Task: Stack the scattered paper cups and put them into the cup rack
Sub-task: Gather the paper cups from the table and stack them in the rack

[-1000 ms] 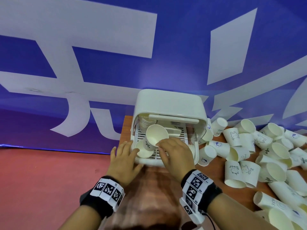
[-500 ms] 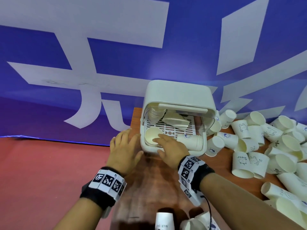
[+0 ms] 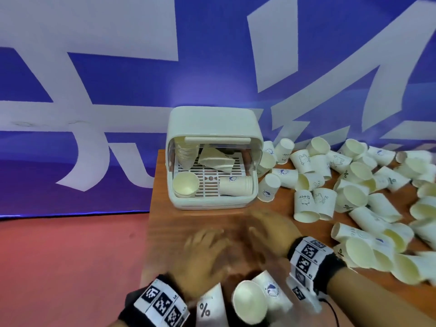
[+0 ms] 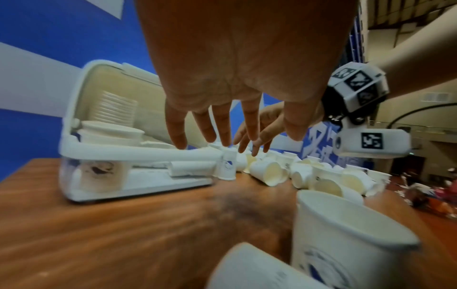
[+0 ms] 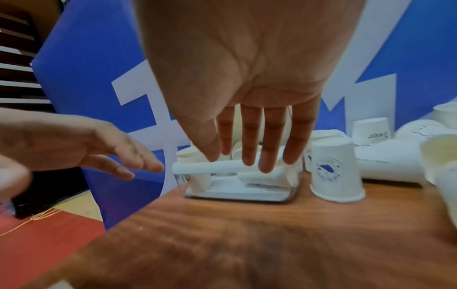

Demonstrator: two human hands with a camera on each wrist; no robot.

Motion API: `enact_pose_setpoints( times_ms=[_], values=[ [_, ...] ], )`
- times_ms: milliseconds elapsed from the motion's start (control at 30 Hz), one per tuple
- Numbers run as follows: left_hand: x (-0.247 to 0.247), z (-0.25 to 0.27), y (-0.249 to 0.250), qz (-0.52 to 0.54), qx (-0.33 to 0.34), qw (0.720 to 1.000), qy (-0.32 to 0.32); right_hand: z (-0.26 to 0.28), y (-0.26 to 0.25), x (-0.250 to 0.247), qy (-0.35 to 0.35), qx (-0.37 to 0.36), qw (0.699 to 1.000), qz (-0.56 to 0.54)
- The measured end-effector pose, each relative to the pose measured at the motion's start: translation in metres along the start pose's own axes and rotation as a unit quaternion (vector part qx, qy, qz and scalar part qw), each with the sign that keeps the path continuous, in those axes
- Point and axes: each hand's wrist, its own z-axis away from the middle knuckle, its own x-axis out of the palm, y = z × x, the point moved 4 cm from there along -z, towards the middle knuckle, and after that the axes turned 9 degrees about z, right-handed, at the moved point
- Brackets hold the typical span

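Observation:
The white cup rack (image 3: pixel 213 128) stands open at the table's far left, holding a tall leaning stack (image 3: pixel 186 154), a short upright stack (image 3: pixel 185 184) at front left and a lying stack (image 3: pixel 236 186) at front right. My left hand (image 3: pixel 207 251) and right hand (image 3: pixel 266 230) hover empty over the bare wood in front of the rack, fingers straight and spread. Both wrist views show flat open palms, left hand (image 4: pixel 237 125), right hand (image 5: pixel 249 144). Several loose paper cups (image 3: pixel 354 190) lie scattered on the right. Two cups (image 3: pixel 254 300) lie near my wrists.
The wooden table (image 3: pixel 188 223) ends at its left edge just beside the rack; red floor (image 3: pixel 70 256) lies below. A blue and white banner (image 3: pixel 118 67) stands close behind the rack. One upside-down cup (image 5: pixel 333 170) stands right of the rack.
Both hands have pulled back from the rack towards me and now hover empty. The cup the right hand carried a second ago sits in the front-left stack inside the rack.

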Motion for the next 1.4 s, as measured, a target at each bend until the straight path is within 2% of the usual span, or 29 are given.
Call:
enact_pose_setpoints(
  times_ms=[133,233,367,467,600,733,833,933,1100,1200,1400],
  values=[
    [0.034,0.010,0.024,0.017,-0.008,0.994,-0.103,0.024,0.023,0.027,-0.076,-0.015,0.997,-0.008],
    [0.056,0.016,0.039,-0.010,-0.009,0.990,-0.139,0.041,0.030,0.047,-0.122,-0.051,0.991,-0.020],
    [0.077,0.024,0.048,-0.028,-0.061,0.981,-0.183,0.058,0.031,0.067,-0.120,-0.094,0.987,-0.059],
    [0.077,0.021,0.055,-0.025,-0.077,0.988,-0.129,0.070,0.034,0.075,-0.117,-0.110,0.985,-0.069],
    [0.082,0.014,0.053,-0.031,-0.097,0.986,-0.129,0.084,0.043,0.085,-0.117,-0.124,0.984,-0.058],
    [0.082,-0.001,0.053,-0.046,-0.137,0.982,-0.119,0.097,0.048,0.091,-0.148,-0.146,0.977,0.041],
    [0.082,-0.008,0.054,-0.059,-0.166,0.979,-0.105,0.101,0.051,0.095,-0.141,-0.144,0.975,0.090],
    [0.081,-0.014,0.056,-0.055,-0.187,0.977,-0.089,0.099,0.055,0.100,-0.136,-0.120,0.980,0.077],
    [0.072,-0.022,0.059,-0.033,-0.195,0.979,-0.043,0.090,0.063,0.095,-0.108,-0.047,0.993,-0.002],
    [0.059,-0.028,0.058,-0.020,-0.190,0.982,-0.013,0.080,0.067,0.081,-0.077,0.001,0.996,-0.034],
    [0.011,-0.034,0.055,0.040,-0.159,0.985,0.045,0.059,0.067,0.040,-0.002,0.050,0.997,-0.061]
  ],
)
